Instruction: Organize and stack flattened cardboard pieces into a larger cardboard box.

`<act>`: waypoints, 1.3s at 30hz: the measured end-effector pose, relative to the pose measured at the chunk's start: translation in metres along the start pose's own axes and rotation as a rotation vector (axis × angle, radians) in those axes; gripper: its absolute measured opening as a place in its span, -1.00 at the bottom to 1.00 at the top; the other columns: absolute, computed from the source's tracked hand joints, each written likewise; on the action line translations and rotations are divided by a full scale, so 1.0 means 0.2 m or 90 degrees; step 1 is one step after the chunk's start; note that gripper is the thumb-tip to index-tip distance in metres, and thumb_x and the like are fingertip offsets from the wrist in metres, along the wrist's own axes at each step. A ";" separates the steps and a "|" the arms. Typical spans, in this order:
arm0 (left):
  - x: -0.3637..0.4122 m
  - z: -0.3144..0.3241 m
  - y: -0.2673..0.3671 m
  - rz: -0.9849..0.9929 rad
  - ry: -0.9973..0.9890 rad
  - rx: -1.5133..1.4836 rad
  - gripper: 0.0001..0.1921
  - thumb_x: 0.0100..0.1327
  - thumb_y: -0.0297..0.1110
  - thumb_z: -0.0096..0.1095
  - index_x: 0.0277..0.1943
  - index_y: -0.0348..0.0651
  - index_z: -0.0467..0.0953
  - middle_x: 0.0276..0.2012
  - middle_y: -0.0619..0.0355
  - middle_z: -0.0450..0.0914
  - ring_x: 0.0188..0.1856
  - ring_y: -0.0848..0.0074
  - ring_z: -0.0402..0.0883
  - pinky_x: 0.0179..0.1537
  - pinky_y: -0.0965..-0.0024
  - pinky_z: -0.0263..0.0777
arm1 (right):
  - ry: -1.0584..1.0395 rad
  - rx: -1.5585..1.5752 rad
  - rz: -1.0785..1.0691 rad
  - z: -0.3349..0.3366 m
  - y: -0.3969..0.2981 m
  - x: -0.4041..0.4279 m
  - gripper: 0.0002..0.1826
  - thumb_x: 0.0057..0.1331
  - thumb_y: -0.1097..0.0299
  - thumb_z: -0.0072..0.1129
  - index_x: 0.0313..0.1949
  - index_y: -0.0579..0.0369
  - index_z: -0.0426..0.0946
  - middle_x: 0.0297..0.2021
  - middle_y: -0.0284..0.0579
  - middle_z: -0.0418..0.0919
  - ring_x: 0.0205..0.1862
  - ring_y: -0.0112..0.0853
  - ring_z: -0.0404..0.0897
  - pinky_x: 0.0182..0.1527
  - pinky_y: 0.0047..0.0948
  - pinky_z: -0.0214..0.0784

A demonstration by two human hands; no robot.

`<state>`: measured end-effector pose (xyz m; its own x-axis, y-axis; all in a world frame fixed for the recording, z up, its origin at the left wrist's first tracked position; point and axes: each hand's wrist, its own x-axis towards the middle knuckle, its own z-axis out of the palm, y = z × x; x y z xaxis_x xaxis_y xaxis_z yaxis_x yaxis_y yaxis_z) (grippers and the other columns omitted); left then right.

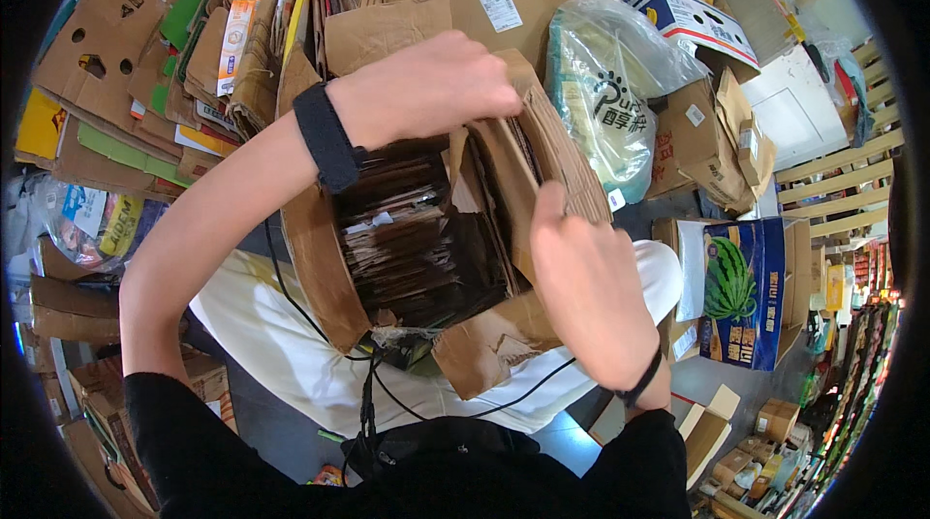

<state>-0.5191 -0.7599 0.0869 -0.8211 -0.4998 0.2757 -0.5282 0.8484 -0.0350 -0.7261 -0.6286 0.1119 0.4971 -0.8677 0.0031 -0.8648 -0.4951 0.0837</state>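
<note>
An open cardboard box (320, 257) stands between my knees, packed with flattened cardboard sheets (399, 228). At its right side, several folded cardboard pieces (567, 148) stand upright along the wall. My left hand (436, 86) reaches across the box, its fingers curled over the far end of these pieces. My right hand (592, 286) is closed on their near end, thumb towards the box. The fingertips of both hands are largely hidden. A torn flap (494, 344) hangs out at the near side of the box.
Stacked flattened cardboard (109, 61) fills the far left. Behind the box stands a large cardboard panel (538, 17). A filled plastic bag (610, 97) lies to the right, with a watermelon-printed box (741, 294) nearer. Black cords (290, 294) cross my lap.
</note>
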 end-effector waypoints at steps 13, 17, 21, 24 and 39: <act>0.01 0.30 -0.23 0.052 0.055 -0.147 -0.63 -0.23 -0.62 0.45 -0.26 -0.08 0.70 -0.30 0.19 0.68 -0.12 0.22 0.62 -0.07 0.23 0.53 | 0.078 0.106 0.003 0.20 -0.04 0.20 -0.94 0.26 0.59 0.08 -0.35 0.29 0.39 -0.67 -0.03 0.58 -0.55 -0.17 0.72 -0.51 -0.33 0.59; 0.04 0.48 -0.23 0.071 0.023 -0.126 -0.73 -0.18 -0.60 0.43 -0.33 -0.11 0.68 -0.41 0.19 0.62 -0.18 0.27 0.58 -0.11 0.24 0.52 | 0.016 0.058 0.048 0.42 -0.02 0.21 -0.93 0.28 0.57 0.09 -0.34 0.24 0.38 -0.67 -0.10 0.59 -0.56 -0.27 0.72 -0.52 -0.40 0.59; -0.03 0.54 -0.22 0.066 0.030 -0.122 -0.79 -0.14 -0.54 0.39 -0.34 -0.18 0.63 -0.35 0.22 0.58 -0.11 0.32 0.51 -0.04 0.30 0.45 | 0.130 -0.116 0.083 0.65 -0.15 0.24 -0.88 0.27 0.48 0.17 -0.40 0.12 0.40 -0.68 -0.41 0.53 -0.64 -0.61 0.61 -0.60 -0.65 0.45; -0.04 0.57 -0.24 0.063 0.027 -0.100 -0.78 -0.13 -0.54 0.38 -0.33 -0.20 0.60 -0.37 0.19 0.56 -0.09 0.32 0.52 -0.01 0.28 0.44 | 0.117 -0.110 0.086 0.63 -0.14 0.26 -0.89 0.26 0.50 0.16 -0.40 0.12 0.40 -0.69 -0.41 0.52 -0.63 -0.61 0.62 -0.61 -0.65 0.45; 0.06 0.63 -0.21 0.126 -0.007 -0.039 -0.97 0.06 -0.49 0.24 -0.45 -0.22 0.56 -0.49 0.05 0.60 -0.31 0.21 0.66 -0.26 0.19 0.53 | 0.093 -0.116 0.182 0.79 -0.05 0.34 -0.89 0.29 0.48 0.15 -0.39 0.13 0.43 -0.62 -0.27 0.62 -0.54 -0.46 0.72 -0.53 -0.55 0.58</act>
<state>-0.5352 -0.8236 -0.0294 -0.9099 -0.3247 0.2580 -0.3433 0.9388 -0.0293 -0.6942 -0.6896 -0.0464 0.2528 -0.9480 0.1935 -0.9500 -0.2053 0.2352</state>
